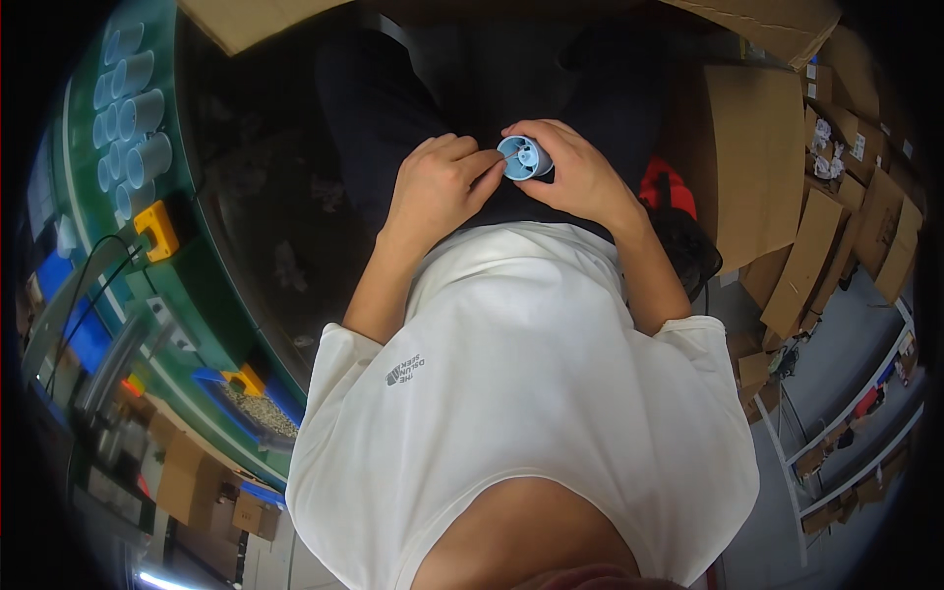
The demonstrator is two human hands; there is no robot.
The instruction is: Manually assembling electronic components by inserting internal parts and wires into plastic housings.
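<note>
Over my lap, my right hand (pixel 580 172) wraps round a light blue plastic cylinder (pixel 513 169). Its open end faces up and shows a pale hub with ribs inside. The thumb and fingers of that hand press on the cylinder's right side. At the left of the rim is my left hand (pixel 444 185), its thumb and forefinger pinched together. Something thin seems to run from the pinch into the cylinder, too small to name. The other fingers of the left hand are curled.
Several similar pale blue cylinders (pixel 142 113) stand on the green bench (pixel 189 108) at left, near a yellow box-shaped part (pixel 155 231). A blue-edged bin of small parts (pixel 258 411) lies lower left. Cardboard boxes (pixel 752 162) crowd the right; a carton flap (pixel 258 18) hangs ahead.
</note>
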